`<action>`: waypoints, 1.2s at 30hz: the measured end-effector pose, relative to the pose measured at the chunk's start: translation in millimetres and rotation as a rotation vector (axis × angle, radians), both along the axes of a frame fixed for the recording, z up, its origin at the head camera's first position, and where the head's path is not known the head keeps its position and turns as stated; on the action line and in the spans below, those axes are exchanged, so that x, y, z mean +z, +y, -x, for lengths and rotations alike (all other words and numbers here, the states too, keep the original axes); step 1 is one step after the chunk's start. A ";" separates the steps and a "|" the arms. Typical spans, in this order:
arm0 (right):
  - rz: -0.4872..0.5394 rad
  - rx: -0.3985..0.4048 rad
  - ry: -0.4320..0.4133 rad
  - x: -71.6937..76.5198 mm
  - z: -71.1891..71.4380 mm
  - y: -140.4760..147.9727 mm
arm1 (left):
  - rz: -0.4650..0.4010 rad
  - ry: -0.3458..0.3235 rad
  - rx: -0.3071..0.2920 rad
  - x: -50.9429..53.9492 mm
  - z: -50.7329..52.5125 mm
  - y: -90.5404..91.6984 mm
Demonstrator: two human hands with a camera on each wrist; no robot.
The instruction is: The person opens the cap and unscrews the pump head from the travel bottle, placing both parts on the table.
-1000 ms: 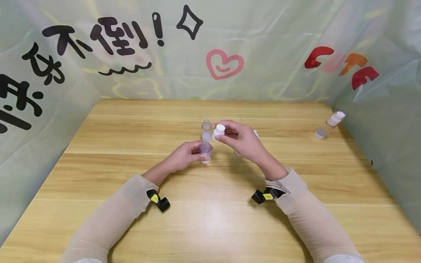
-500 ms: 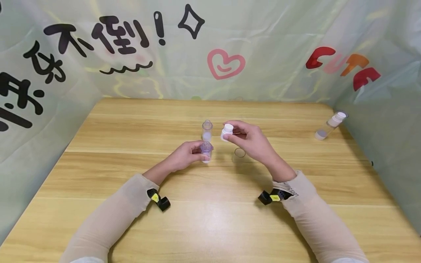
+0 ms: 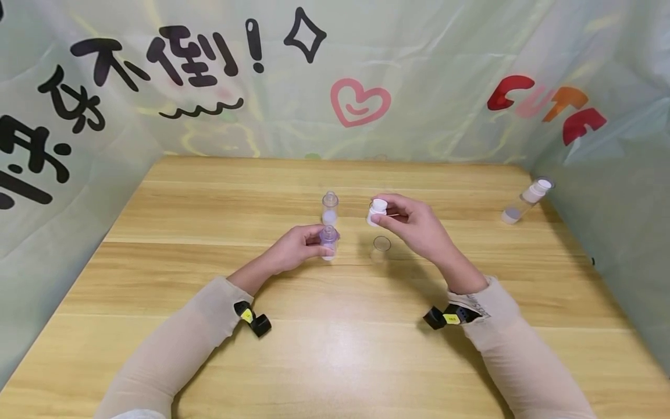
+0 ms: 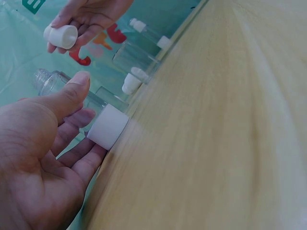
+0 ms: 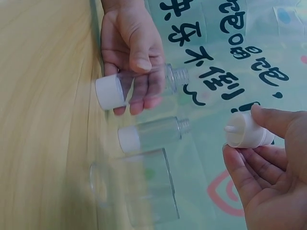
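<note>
My left hand (image 3: pixel 293 250) grips a clear bottle (image 3: pixel 328 234) with a white base and an uncovered threaded neck, upright at the tabletop. Thumb and fingers lie round its body in the left wrist view. My right hand (image 3: pixel 419 230) pinches a white pump head (image 3: pixel 379 207) above the table, apart from the bottle. Seen in the right wrist view, the pump head (image 5: pixel 243 132) has a short stem inside its opening. Just behind the held bottle stands a second clear bottle (image 3: pixel 330 209), its neck also bare. Below my right hand is a clear cover (image 3: pixel 381 244).
At the table's right side stands a bottle (image 3: pixel 525 199) with a white pump and clear cover. A white piece (image 4: pixel 132 82) lies beside a clear cover in the left wrist view. Printed cloth (image 3: pixel 419 75) walls the wooden table (image 3: pixel 335 349) at back and sides.
My right hand has moved right with the pump head, away from the two bottles, and the clear cover below shows more. My left hand stays on its bottle.
</note>
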State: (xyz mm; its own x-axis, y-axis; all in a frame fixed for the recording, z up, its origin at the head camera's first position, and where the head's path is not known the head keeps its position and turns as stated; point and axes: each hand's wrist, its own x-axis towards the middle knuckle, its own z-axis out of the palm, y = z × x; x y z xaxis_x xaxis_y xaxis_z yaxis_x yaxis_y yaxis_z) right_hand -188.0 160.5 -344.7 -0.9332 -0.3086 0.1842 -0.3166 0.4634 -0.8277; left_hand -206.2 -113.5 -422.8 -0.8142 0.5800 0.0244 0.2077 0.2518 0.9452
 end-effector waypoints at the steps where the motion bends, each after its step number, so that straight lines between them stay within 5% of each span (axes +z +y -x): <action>1: -0.004 -0.002 -0.003 -0.5 0.2 2.1 | -0.001 -0.001 -0.001 -0.2 0.1 -0.2; 36: -0.101 -0.065 -0.117 -17.8 -4.4 64.4 | 0.012 0.010 0.001 -1.0 0.2 0.3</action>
